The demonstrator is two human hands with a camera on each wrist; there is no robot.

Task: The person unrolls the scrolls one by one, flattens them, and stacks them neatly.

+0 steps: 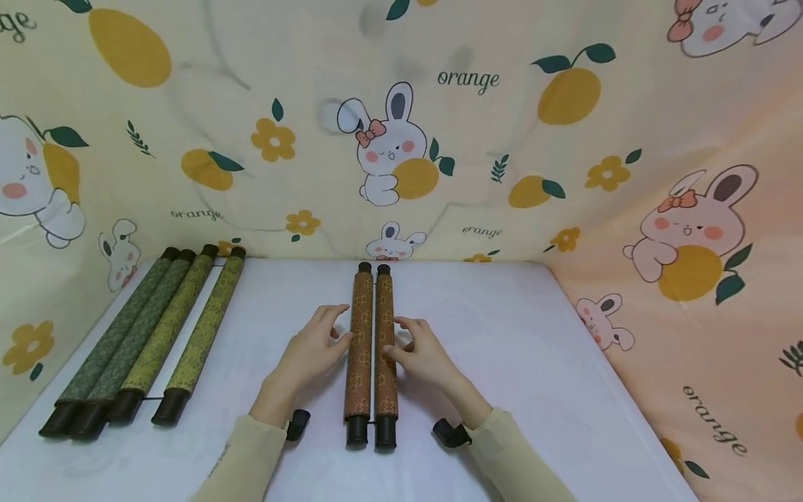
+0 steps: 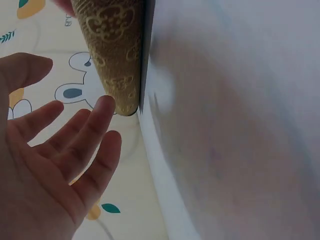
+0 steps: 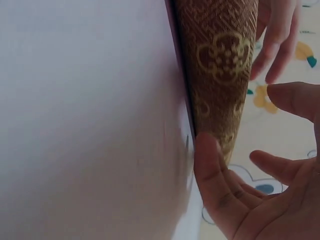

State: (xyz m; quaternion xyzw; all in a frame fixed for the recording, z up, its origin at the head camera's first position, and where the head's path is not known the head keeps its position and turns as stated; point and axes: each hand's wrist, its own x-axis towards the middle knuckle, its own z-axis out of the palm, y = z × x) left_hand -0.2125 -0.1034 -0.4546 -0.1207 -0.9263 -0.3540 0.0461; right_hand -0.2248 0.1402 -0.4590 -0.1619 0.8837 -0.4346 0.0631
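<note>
A reddish-brown patterned scroll lies lengthwise at the middle of the table, its two rolls side by side with a narrow gap between them. Dark knobs cap both ends. On its left side is my left hand, fingers spread and loosely bent, thumb close to the left roll. In the left wrist view these fingers grip nothing. My right hand is beside the right roll, its thumb over that roll's edge. The right wrist view has a fingertip at the roll's side; whether it touches I cannot tell.
Left on the white table lie a yellow-green patterned scroll, its rolls slightly apart, and a grey-green one beside it. A cloth printed with rabbits and oranges hangs behind and along the sides.
</note>
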